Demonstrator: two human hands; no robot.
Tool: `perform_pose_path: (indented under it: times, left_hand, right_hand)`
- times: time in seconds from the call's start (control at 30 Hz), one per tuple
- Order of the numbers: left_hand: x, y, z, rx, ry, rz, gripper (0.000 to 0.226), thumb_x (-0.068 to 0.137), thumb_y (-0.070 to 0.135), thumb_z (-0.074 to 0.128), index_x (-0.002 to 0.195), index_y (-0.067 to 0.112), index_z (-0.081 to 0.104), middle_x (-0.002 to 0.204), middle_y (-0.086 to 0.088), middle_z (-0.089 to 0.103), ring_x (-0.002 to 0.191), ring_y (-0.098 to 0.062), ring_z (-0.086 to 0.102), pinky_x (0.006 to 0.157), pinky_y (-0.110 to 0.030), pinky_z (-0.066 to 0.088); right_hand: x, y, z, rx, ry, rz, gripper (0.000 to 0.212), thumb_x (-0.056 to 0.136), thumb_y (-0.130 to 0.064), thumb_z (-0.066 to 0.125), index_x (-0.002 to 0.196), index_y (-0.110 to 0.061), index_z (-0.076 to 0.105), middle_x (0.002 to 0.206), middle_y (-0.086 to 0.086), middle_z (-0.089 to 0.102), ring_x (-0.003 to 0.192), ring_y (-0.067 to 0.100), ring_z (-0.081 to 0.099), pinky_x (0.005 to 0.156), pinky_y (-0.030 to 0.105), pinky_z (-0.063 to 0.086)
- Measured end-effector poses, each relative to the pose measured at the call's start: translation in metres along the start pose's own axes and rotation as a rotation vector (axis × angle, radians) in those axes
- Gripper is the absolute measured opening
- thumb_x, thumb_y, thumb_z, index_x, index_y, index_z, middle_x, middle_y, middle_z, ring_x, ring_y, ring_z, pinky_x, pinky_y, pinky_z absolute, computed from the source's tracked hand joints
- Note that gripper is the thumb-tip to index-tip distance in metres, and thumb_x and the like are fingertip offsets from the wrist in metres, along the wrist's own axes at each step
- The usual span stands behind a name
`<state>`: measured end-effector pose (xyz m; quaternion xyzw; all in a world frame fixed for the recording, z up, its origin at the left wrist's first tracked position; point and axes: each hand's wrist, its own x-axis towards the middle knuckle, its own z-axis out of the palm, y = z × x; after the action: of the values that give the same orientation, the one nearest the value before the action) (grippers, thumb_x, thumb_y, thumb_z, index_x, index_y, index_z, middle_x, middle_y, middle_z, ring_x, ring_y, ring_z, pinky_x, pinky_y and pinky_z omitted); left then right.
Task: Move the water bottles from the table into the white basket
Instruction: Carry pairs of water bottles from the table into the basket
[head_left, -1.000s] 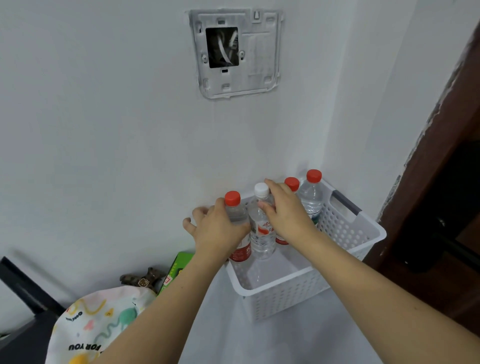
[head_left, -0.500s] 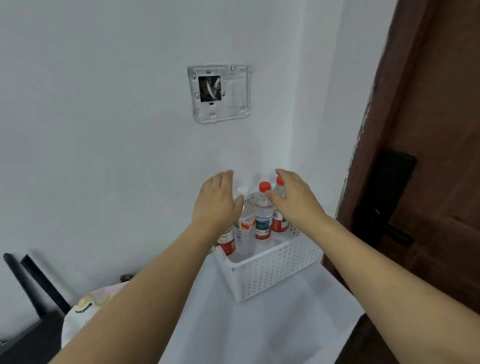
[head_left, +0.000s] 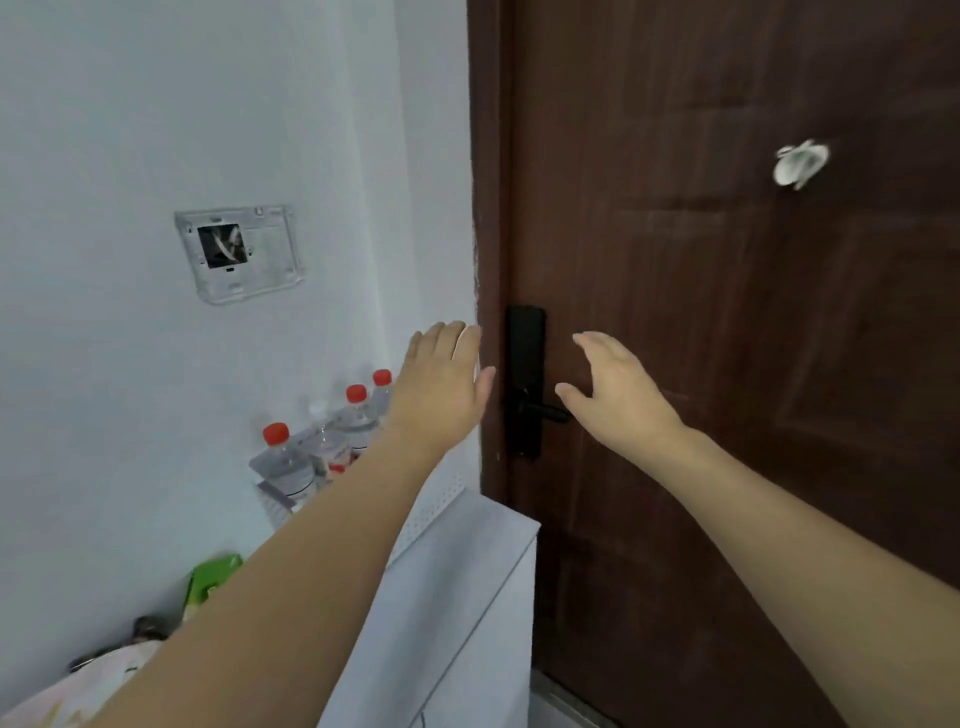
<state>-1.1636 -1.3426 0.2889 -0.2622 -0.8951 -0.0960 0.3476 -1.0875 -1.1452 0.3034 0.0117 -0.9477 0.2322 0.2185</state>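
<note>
Several clear water bottles (head_left: 283, 460) with red caps stand upright in the white basket (head_left: 436, 499) on the white table (head_left: 467, 571), against the wall. My left forearm covers most of the basket. My left hand (head_left: 441, 389) is raised above and to the right of the bottles, fingers apart, holding nothing. My right hand (head_left: 618, 395) hovers open in front of the brown door, beside the black handle, also holding nothing.
A brown door (head_left: 727, 312) with a black lock and handle (head_left: 527, 384) stands right of the table. A broken wall plate (head_left: 239, 254) sits on the white wall. A green box (head_left: 210, 582) and a patterned bag (head_left: 104, 675) lie at lower left.
Both hands have let go of the bottles and lifted up and away from the basket. The view has swung right, toward the door.
</note>
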Motion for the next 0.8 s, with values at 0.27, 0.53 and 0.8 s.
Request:
perform_pose_path:
  times: [0.27,0.53,0.8]
  left_hand:
    - [0.012,0.162,-0.017,-0.134,0.031,0.127,0.053,0.094,0.036,0.045,0.135,0.003,0.051,0.136,-0.016,0.053,0.127,-0.035,0.046,0.108,-0.054,0.036]
    - [-0.024,0.346,-0.026,-0.222,0.048,0.19,0.05,0.095,0.031,0.054,0.137,0.003,0.05,0.137,-0.017,0.052,0.129,-0.034,0.046,0.11,-0.052,0.035]
    - [-0.036,0.468,-0.041,-0.214,-0.004,0.264,0.051,0.096,0.034,0.051,0.139,0.008,0.047,0.141,-0.011,0.05,0.132,-0.028,0.044,0.113,-0.046,0.033]
  right_hand:
    - [-0.106,0.08,-0.113,-0.121,0.122,0.121,0.065,0.095,-0.03,0.056,0.151,-0.011,0.028,0.157,0.006,0.03,0.146,0.019,0.022,0.118,0.029,0.017]
    - [-0.23,0.178,-0.229,-0.211,0.14,0.176,0.064,0.096,-0.028,0.055,0.151,-0.01,0.028,0.157,0.006,0.029,0.146,0.019,0.022,0.116,0.026,0.015]
    - [-0.312,0.236,-0.292,-0.224,0.157,0.243,0.063,0.096,-0.031,0.055,0.151,-0.017,0.027,0.157,0.0,0.029,0.145,0.018,0.026,0.118,0.031,0.021]
